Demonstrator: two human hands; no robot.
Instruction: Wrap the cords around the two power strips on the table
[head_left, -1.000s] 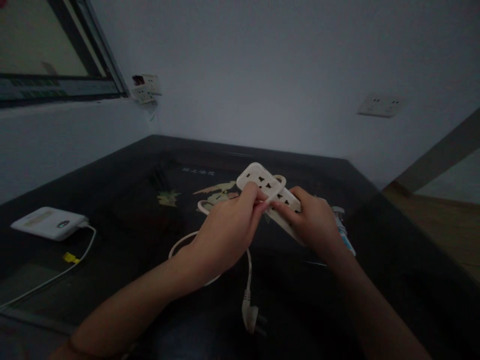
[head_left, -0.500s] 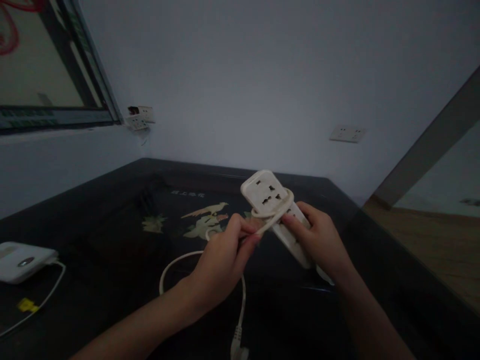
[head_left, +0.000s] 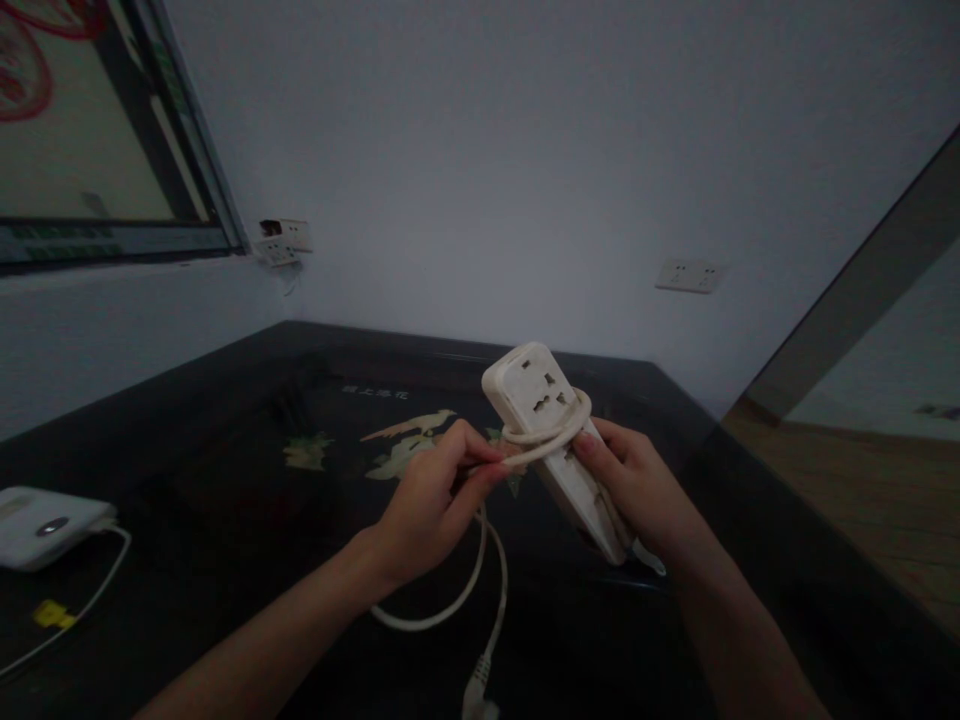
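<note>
My right hand (head_left: pixel 637 485) grips a white power strip (head_left: pixel 541 410), tilted with its far end raised over the dark table (head_left: pixel 225 470). The strip's white cord (head_left: pixel 540 440) is looped around its body. My left hand (head_left: pixel 431 500) pinches that cord just left of the strip, fingers closed. The rest of the cord hangs in a loop below my left hand, and its plug (head_left: pixel 480 700) lies on the table near the bottom edge.
A white box-shaped device (head_left: pixel 45 525) with a cable and yellow tag (head_left: pixel 49 612) lies at the table's left. Wall sockets (head_left: pixel 281 240) sit in the corner and another socket (head_left: pixel 688 274) on the back wall. A window (head_left: pixel 82 130) is upper left; wooden floor (head_left: pixel 862 490) right.
The cord went from lying across the strip to being looped around it. The strip tilted up more. The slack loop now hangs lower, beneath my left hand.
</note>
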